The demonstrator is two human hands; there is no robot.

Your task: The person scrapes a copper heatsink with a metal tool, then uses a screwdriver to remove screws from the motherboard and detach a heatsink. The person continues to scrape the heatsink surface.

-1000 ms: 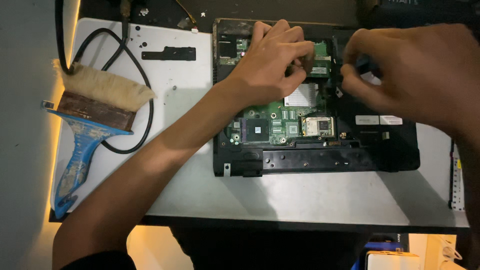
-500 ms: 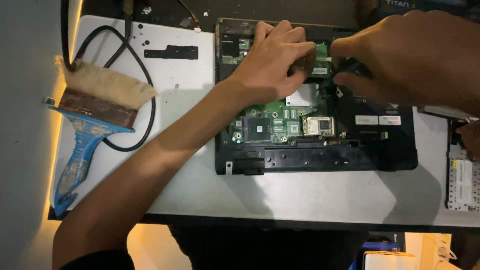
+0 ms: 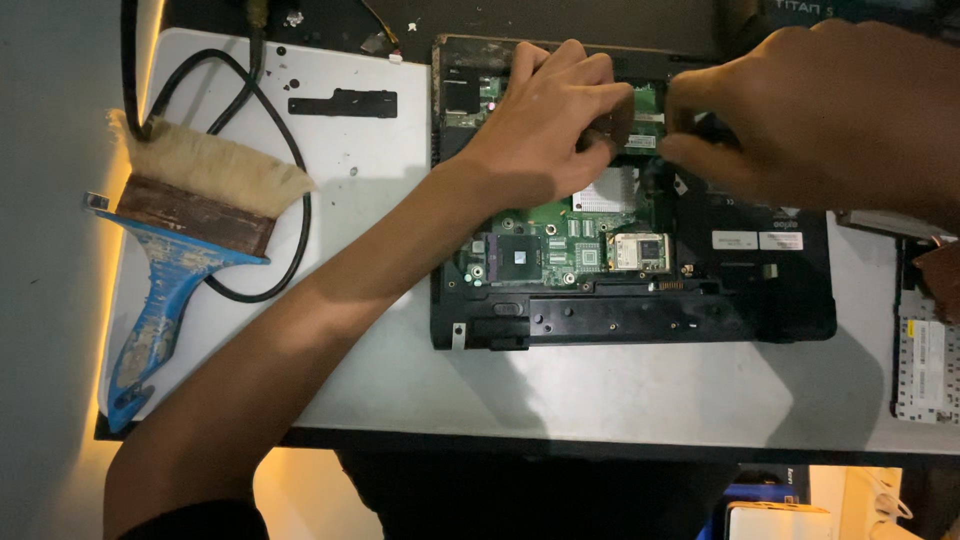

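Note:
An opened black laptop base (image 3: 760,310) lies on the white table, its green motherboard (image 3: 560,245) bare. My left hand (image 3: 545,125) reaches in from the lower left and rests on the upper middle of the board, fingers curled down. My right hand (image 3: 810,115) comes in from the upper right, thumb and fingers pinched. The fingertips of both hands meet at a small green card (image 3: 645,120) with a white label, near a silver heat pad (image 3: 605,190). What lies under the fingers is hidden.
A wide paintbrush with a blue handle (image 3: 170,270) lies at the left, over a looped black cable (image 3: 285,170). A black strip part (image 3: 342,103) sits above it. A keyboard piece (image 3: 925,360) lies at the right edge. The table's front edge (image 3: 600,440) is near.
My right hand has shifted slightly up and left, its fingertips closing in on the left fingertips at the green card. The left hand has stayed in place.

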